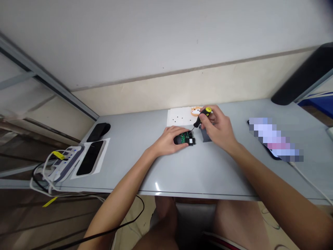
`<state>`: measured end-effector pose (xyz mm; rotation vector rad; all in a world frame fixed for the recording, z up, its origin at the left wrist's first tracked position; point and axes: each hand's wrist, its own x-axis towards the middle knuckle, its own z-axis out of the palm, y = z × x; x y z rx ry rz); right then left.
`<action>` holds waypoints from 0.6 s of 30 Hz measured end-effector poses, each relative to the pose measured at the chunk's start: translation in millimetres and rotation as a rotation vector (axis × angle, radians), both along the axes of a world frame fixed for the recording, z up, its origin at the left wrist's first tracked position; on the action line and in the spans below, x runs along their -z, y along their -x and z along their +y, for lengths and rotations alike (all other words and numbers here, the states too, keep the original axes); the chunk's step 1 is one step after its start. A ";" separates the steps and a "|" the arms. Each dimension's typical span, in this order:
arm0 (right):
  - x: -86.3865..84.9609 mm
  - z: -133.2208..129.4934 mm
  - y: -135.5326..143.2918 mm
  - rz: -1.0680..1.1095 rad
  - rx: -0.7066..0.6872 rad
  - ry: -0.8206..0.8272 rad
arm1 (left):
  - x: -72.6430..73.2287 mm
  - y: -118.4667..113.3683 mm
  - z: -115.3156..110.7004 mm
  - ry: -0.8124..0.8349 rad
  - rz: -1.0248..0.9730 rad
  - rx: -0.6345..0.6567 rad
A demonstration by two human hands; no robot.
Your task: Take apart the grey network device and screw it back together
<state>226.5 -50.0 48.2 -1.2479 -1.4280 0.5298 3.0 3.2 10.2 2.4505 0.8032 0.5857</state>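
Observation:
My left hand (170, 141) is wrapped round a small dark device with a green circuit board (183, 138), thumb and fingers on its two long sides, on the grey table (182, 173). In my right hand (217, 126) is a screwdriver (199, 120) with a black and yellow handle, tilted so that its thin shaft points down at the board. A dark grey cover piece (205, 134) lies just right of the device, partly under my right hand. Behind them, several tiny dark screws (178, 117) rest on a white sheet (171, 121).
An orange and white animal-face item (195, 111) sits on the sheet. At left are a black object (97, 132), a phone (90, 158) and a power strip (68, 163) with cables. A blurred-screen phone (273, 140) with a white cable lies at right.

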 end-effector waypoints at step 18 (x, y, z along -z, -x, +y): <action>1.0 -0.3 1.4 -0.033 -0.027 0.048 | -0.2 -1.0 -1.4 -0.007 0.015 -0.017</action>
